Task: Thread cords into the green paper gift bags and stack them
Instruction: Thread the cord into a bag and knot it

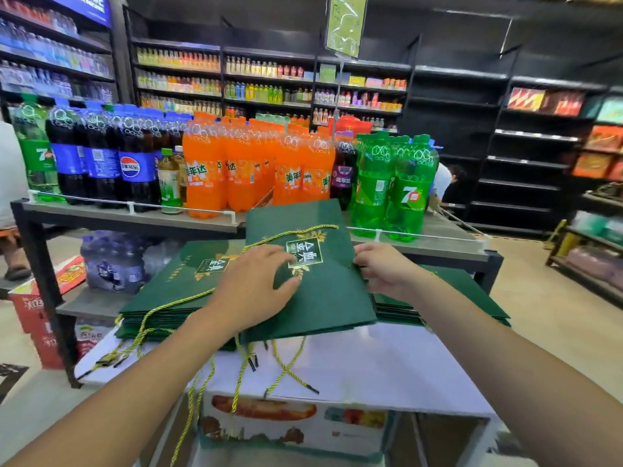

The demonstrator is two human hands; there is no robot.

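Green bag (330, 305), cord (303, 230) threaded, pressed flat by left hand (253, 291), edge pinched by right hand (382, 269); corded stack (168, 291) left of the grip, seemingly uncorded pile (472, 291) right.

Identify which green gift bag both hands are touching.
The tilted middle bag, left hand resting on it, right hand gripping its edge; the left stack and right stack lie beneath.

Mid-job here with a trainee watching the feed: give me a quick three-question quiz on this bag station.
1. True or false: the left hand rests on the top bag.
2. The right hand grips: A the top bag's right edge, B a bottle, C a shelf post.
3. Fill in: loose cords lie across the top of the ___ box.
Key: 1 true; 2 A; 3 white.
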